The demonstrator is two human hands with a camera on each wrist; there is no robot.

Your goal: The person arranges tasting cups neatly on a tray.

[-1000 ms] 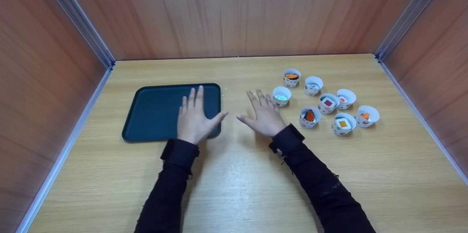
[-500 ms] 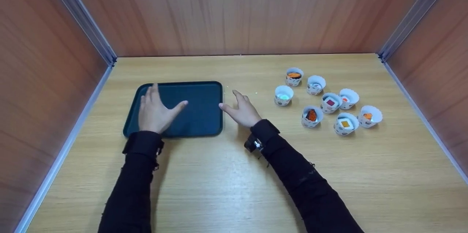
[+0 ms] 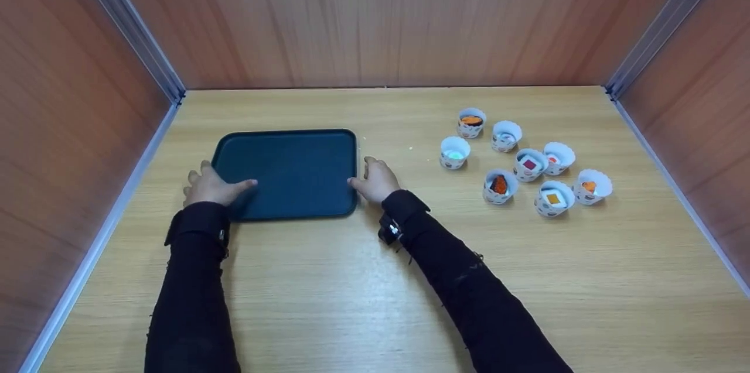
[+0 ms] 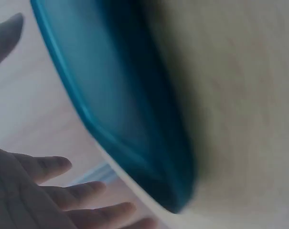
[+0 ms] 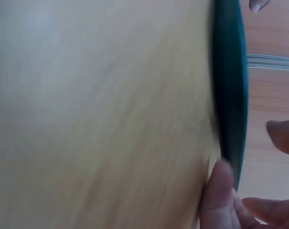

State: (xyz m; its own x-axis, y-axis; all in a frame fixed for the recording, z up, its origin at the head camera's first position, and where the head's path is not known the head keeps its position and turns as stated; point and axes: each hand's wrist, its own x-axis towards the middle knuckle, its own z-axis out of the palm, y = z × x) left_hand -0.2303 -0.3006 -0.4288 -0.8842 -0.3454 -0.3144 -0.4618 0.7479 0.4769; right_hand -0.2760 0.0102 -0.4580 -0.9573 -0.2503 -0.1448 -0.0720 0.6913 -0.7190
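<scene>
A dark teal rectangular tray [image 3: 299, 174] lies flat on the table, left of centre in the head view. At its left side is my left hand [image 3: 208, 188], thumb stretched over the tray and fingers outside the edge. The left wrist view shows these fingers [image 4: 84, 193] extended and apart from the tray wall [image 4: 82, 109]. By the tray's right edge is my right hand [image 3: 377, 181], thumb at the rim and fingers outside it. In the right wrist view one fingertip [image 5: 219, 183] is close against the tray's side [image 5: 230, 81]; whether it touches, I cannot tell.
Several small patterned paper cups stand to the right, among them one with a green piece [image 3: 454, 153], one with a reddish-brown piece [image 3: 500, 187] and one with a yellow-and-white piece [image 3: 554, 199]. Wooden walls [image 3: 375, 21] enclose the table [image 3: 328, 285] at back and sides.
My left hand has moved left and down from above the tray to its left side. My right hand has moved left to the tray's right edge. Tray and cups have not moved.
</scene>
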